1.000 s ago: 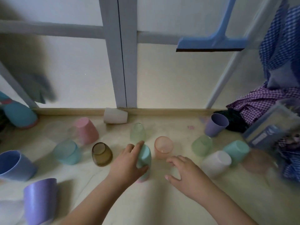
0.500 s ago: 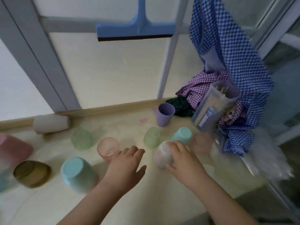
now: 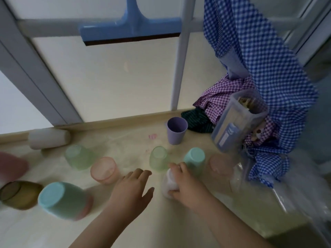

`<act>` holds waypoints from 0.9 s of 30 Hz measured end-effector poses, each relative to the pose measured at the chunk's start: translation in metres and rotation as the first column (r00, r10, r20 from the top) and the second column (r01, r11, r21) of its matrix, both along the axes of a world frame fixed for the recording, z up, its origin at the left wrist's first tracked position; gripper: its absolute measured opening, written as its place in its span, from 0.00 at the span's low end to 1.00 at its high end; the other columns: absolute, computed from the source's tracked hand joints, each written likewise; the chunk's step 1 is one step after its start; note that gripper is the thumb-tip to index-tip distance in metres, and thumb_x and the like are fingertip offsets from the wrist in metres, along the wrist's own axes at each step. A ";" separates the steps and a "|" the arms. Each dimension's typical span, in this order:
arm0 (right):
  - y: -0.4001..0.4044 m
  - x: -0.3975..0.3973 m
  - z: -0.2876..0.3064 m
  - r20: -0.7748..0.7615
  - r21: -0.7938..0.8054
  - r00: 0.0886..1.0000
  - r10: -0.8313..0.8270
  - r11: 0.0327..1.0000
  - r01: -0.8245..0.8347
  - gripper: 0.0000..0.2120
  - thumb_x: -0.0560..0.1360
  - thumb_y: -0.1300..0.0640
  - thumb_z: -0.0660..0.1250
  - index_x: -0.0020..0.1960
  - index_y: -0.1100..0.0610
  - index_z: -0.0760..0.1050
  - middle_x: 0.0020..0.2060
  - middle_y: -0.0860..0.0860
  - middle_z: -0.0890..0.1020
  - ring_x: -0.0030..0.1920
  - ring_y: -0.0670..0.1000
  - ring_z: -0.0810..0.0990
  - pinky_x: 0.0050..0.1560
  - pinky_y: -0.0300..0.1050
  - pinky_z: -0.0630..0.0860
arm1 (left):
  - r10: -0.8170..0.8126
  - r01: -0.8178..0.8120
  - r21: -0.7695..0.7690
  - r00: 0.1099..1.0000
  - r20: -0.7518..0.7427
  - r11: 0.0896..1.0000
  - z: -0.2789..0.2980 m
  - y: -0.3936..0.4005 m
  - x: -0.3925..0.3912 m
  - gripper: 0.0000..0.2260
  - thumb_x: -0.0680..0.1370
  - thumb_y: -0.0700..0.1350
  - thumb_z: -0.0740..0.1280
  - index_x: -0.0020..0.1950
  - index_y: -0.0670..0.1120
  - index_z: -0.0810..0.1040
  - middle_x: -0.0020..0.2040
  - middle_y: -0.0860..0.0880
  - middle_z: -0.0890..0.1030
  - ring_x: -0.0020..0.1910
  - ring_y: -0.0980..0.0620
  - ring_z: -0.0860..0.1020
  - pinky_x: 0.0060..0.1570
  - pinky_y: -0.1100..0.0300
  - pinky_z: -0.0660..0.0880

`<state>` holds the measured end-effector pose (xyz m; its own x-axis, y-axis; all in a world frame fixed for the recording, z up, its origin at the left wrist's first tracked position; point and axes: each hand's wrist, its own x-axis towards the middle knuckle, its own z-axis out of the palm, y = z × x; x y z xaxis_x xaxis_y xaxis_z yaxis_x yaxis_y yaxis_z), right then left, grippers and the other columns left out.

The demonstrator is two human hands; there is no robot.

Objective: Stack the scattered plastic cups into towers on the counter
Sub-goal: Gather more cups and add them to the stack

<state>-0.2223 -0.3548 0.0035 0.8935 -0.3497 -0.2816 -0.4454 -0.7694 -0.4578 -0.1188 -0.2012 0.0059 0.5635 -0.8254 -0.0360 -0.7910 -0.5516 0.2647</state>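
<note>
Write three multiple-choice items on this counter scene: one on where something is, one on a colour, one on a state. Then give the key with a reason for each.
1. Where is the white cup lying on its side?
A. Against the ledge at the back left
B. In the right hand
C. Under the blue checked cloth

2. What colour is the cup standing mouth-up near the cloths?
A. Brown
B. Purple
C. Pink

3. What is the left hand doing?
A. Gripping a green cup
B. Pressing on the squeegee
C. Open, holding nothing

Key: 1 A, it rests along the wooden ledge at the window frame. 2 B, its lilac wall and open rim show. 3 C, its fingers are spread above the counter, while the right hand grips a whitish cup.
</note>
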 end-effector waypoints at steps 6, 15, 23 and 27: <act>-0.037 -0.052 0.039 0.079 0.002 0.995 -0.062 0.998 0.062 0.32 0.67 0.50 0.70 0.65 0.46 0.56 0.57 0.46 0.63 0.56 0.51 0.70 0.47 0.44 0.66 | -0.087 0.082 -0.104 0.995 -0.041 0.991 0.020 -0.065 -0.017 0.20 0.73 0.54 0.63 0.63 0.48 0.70 0.57 0.48 0.78 0.52 0.45 0.78 0.47 0.53 0.76; -0.069 -0.112 0.051 0.073 0.010 0.982 -0.177 0.984 0.176 0.35 0.65 0.48 0.72 0.66 0.45 0.58 0.63 0.47 0.64 0.60 0.50 0.69 0.54 0.43 0.69 | -0.168 0.171 0.024 0.980 -0.111 0.985 -0.010 -0.153 -0.019 0.32 0.73 0.55 0.64 0.72 0.48 0.54 0.68 0.45 0.67 0.62 0.44 0.71 0.56 0.51 0.74; -0.068 -0.111 0.041 0.106 0.011 0.985 -0.137 0.991 0.137 0.36 0.63 0.46 0.72 0.65 0.43 0.57 0.60 0.46 0.65 0.59 0.49 0.70 0.57 0.47 0.71 | -0.054 0.049 -0.029 0.975 -0.214 0.998 -0.016 -0.148 -0.021 0.35 0.69 0.53 0.70 0.70 0.49 0.57 0.64 0.44 0.71 0.59 0.42 0.73 0.52 0.52 0.74; -0.057 -0.078 0.057 0.121 0.024 0.991 -0.062 0.998 0.059 0.36 0.64 0.46 0.71 0.66 0.43 0.56 0.62 0.45 0.63 0.59 0.47 0.67 0.53 0.42 0.67 | -0.004 -0.032 -0.196 0.983 -0.184 0.980 0.023 -0.110 -0.015 0.34 0.65 0.55 0.71 0.66 0.52 0.61 0.56 0.47 0.72 0.54 0.44 0.74 0.46 0.54 0.74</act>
<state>-0.3001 -0.4119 0.0601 0.8989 -0.3993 -0.1802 -0.4310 -0.7326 -0.5269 -0.1340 -0.3109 0.0291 0.5739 -0.8186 0.0230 -0.7115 -0.4845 0.5089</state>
